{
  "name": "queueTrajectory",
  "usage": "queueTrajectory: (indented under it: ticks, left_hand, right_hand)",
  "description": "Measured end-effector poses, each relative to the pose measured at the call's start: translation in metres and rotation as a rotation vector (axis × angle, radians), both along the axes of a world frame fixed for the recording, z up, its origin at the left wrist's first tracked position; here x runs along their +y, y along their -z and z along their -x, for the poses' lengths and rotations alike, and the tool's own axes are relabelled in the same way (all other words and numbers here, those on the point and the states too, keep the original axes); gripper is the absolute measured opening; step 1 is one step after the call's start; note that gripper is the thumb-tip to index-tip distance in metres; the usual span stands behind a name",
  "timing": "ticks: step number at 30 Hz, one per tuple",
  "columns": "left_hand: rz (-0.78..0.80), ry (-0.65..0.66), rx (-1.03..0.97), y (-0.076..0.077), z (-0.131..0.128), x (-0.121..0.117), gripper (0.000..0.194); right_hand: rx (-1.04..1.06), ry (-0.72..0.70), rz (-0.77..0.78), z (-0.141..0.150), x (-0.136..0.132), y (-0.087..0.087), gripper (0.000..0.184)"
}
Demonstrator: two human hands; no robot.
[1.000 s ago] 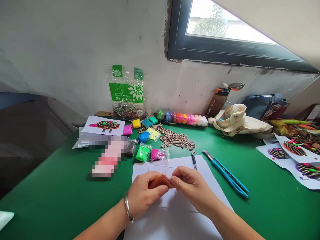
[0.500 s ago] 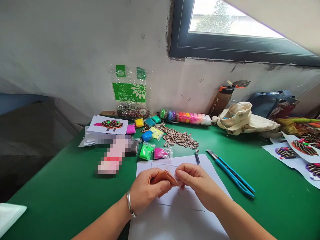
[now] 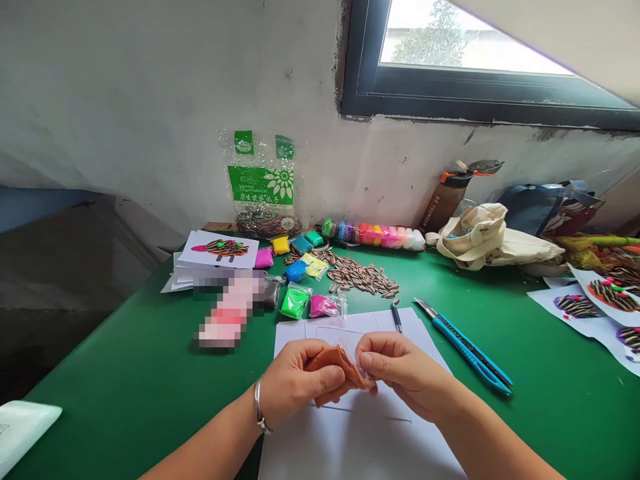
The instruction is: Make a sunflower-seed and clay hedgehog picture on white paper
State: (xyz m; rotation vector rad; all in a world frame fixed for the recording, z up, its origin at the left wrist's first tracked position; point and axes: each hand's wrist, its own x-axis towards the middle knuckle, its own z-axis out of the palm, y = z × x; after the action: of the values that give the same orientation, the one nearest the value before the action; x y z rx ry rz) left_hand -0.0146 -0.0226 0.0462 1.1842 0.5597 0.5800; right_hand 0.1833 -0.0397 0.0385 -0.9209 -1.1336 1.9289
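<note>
My left hand (image 3: 293, 383) and my right hand (image 3: 400, 369) meet over a white paper sheet (image 3: 360, 440) on the green table (image 3: 125, 373). Between them they pinch a small packet of brown-orange clay (image 3: 336, 363) in clear plastic. The left thumb and fingers are wrapped round the clay. The right thumb and forefinger pinch its plastic edge. A silver bracelet (image 3: 259, 415) sits on my left wrist.
Small clay packets (image 3: 295, 301) in several colours, a pile of sunflower seeds (image 3: 363, 279) and a seed bag (image 3: 263, 193) lie behind the paper. A blue utility knife (image 3: 465, 347), a pen (image 3: 396, 319), a cloth bag (image 3: 487, 240), a bottle (image 3: 445, 200) and seed pictures (image 3: 595, 303) sit right.
The hands stay together on the clay packet; more of the brown clay shows between the fingers now. The view has shifted slightly left and down.
</note>
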Motion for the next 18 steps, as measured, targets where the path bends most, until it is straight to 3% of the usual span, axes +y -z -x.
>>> queueTrajectory:
  ticks: [12,18]
  left_hand:
    - [0.031,0.033,-0.039,0.0005,0.0032,0.0007,0.042]
    - [0.062,0.006,-0.079,0.0002,0.0051,0.0038,0.04]
  right_hand:
    - [0.021,-0.052,0.022,0.0002,-0.0013,-0.0014,0.03]
    - [-0.009,0.023,-0.018,0.0031,-0.0007,-0.0002,0.029]
